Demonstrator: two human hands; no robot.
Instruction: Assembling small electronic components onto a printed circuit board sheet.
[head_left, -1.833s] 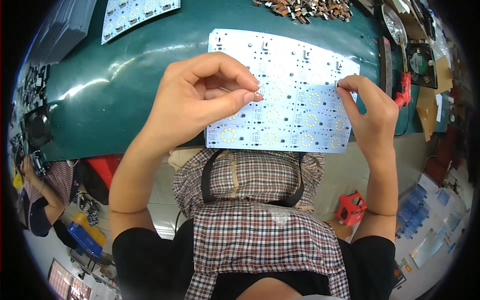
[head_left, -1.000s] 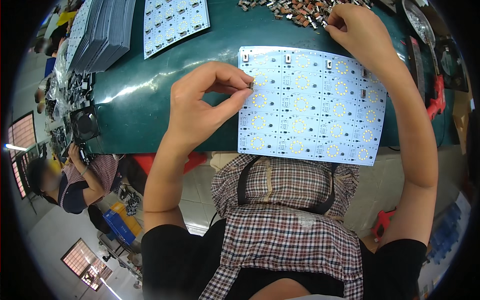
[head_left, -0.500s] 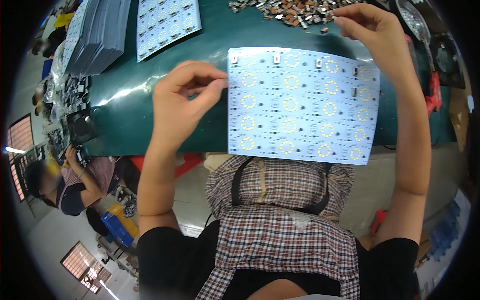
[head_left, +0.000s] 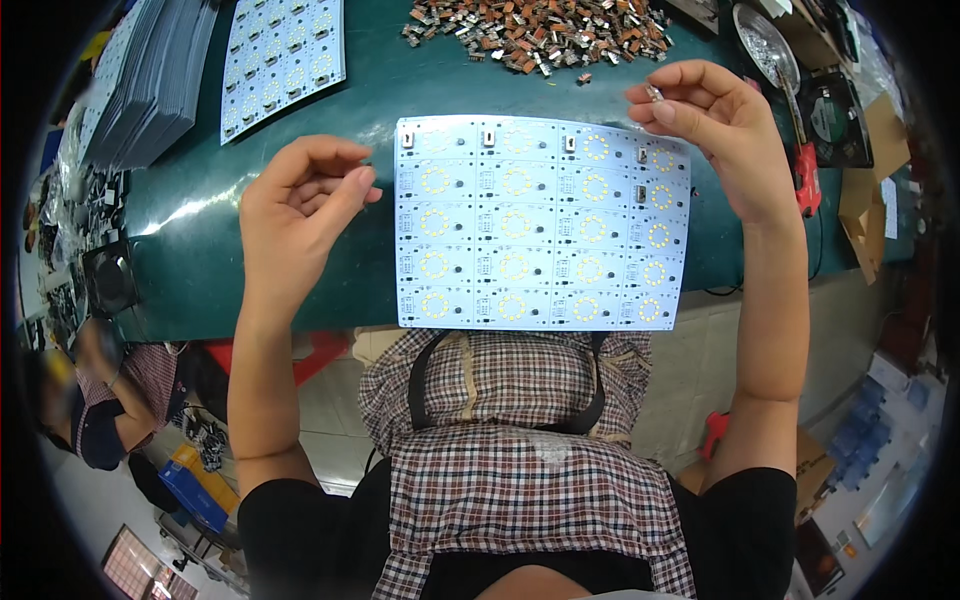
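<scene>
A white LED circuit board panel (head_left: pixel 515 190) lies at the table's front edge, printed with rings of small yellow LEDs. Along its far row and at its right side sit several small switch-like parts (head_left: pixel 489 137). My right hand (head_left: pixel 725 135) is raised by the panel's far right corner, thumb and fingers pinching a small metal-cased component (head_left: pixel 655 92). To the left of the panel, my left hand (head_left: pixel 300 205) hovers with curled fingers, index and thumb apart and nothing visible between them. It does not touch the panel.
A heap of small metal and orange-brown components (head_left: pixel 540 35) lies at the far middle. Far left are another LED panel (head_left: pixel 283 60) and a stack of panels (head_left: pixel 160 80). A red-handled tool (head_left: pixel 806 180) and metal dish (head_left: pixel 765 45) are at right. A person (head_left: pixel 105 410) sits at left.
My left hand has come away from the panel's left edge. My right hand has moved from the heap's edge toward the panel, with a component in its fingers. The whole view has shifted.
</scene>
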